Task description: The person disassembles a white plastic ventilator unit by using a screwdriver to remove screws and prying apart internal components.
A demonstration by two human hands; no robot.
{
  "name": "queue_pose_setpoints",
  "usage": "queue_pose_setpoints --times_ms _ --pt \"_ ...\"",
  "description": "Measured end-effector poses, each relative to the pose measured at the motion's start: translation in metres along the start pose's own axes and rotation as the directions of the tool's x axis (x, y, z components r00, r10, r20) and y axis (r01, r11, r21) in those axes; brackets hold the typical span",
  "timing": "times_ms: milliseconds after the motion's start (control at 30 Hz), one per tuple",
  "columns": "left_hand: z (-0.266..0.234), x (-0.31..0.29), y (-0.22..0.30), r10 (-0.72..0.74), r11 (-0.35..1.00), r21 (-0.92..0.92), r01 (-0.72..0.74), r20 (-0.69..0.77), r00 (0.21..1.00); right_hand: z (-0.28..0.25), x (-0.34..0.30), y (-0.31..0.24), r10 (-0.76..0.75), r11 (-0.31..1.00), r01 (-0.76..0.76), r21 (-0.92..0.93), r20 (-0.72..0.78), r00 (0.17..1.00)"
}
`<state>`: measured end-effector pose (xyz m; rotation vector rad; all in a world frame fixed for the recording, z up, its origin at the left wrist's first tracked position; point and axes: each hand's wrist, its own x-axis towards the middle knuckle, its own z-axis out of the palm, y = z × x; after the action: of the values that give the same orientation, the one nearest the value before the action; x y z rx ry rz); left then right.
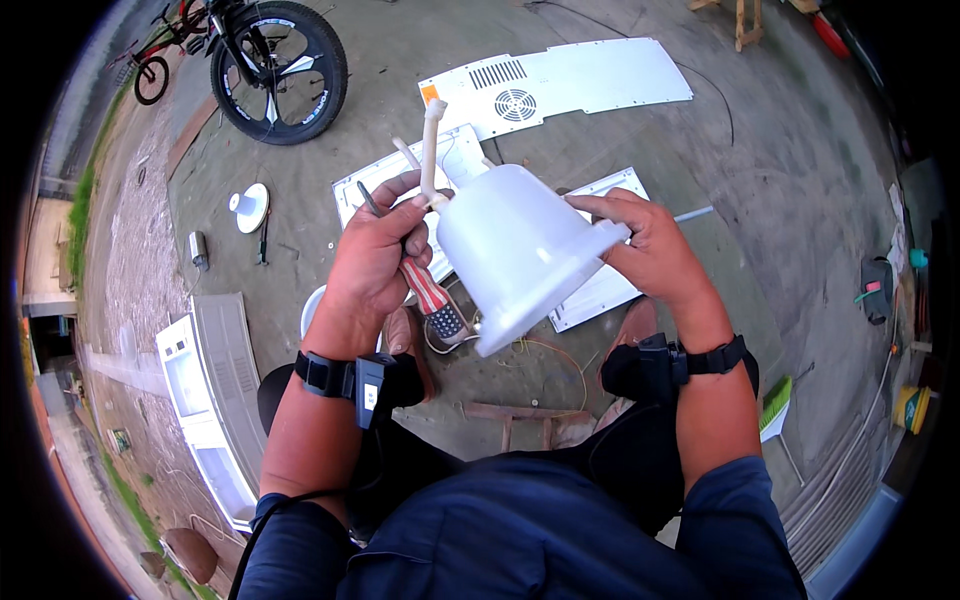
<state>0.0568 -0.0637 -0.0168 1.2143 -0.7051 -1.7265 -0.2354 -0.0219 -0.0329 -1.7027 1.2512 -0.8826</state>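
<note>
On the near side of the vented white panel point(590, 85), held up off the ground, is a white tub point(505, 235), tilted so that its flange point(560, 285) faces down and to the right. From left to right: the pale hose point(430, 145) at its narrow end looks bendy, a poor thing to carry by except close to its root; the smooth, rounded wall is probably light, fairly stiff plastic, slippery and liable to crack if dropped; the wide flange should give the surest edge, best taken between thumb and fingers. Then the hands, both nearer the wearer than the panel: the left hand point(378, 252) is closed, pinching the hose's root, with a dark shaft point(369, 197) and a flag-patterned handle point(430, 295) also in its grip; the right hand point(652, 240) curls loosely about the flange's upper end, index finger on the wall side; how firmly, I cannot tell
</note>
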Motion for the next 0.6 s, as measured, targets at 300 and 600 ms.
queue_pose_setpoints --times_ms 300,600 --pt "-0.008 -0.008 0.006 -0.014 1.000 -0.012 0.016 0.158 0.987 0.001 0.005 0.011 -0.009 0.999 0.007 -0.033 -0.070 0.998" --pt "-0.009 -0.011 0.003 0.031 0.996 0.074 -0.047 0.195 0.980 0.003 0.004 0.019 -0.073 0.994 0.068 -0.089 -0.059 0.996"
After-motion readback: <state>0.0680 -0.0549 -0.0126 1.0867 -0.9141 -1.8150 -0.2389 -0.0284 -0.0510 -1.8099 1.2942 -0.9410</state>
